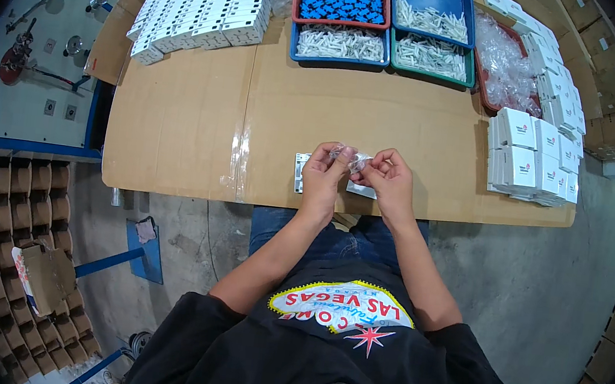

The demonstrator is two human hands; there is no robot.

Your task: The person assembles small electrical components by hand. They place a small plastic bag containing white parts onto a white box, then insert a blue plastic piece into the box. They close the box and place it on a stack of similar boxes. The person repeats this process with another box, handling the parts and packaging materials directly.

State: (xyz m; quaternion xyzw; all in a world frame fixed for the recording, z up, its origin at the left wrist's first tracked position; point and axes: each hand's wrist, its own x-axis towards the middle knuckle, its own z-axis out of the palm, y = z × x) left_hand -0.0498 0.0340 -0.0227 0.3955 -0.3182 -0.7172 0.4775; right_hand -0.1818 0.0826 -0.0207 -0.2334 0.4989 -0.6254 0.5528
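Note:
Close to the cardboard-covered table's near edge, my left hand [322, 175] and my right hand [391, 182] are pinched around a small clear plastic bag [359, 161]. The bag is crumpled between the fingertips, and whatever may be inside is too small to make out. A white box with dark marks [299, 173] lies just left of my left hand, partly covered by it. Below the bag, between my hands, another white piece, perhaps a box [361, 190], shows in part.
Stacked white boxes stand at the far left [199, 9] and at the right [517, 159]. Along the back sit a red tray of blue pieces [340, 23], blue trays [294, 42] and a green tray [434, 78] of white pieces. Clear bags [506, 63] fill a red tray nearby.

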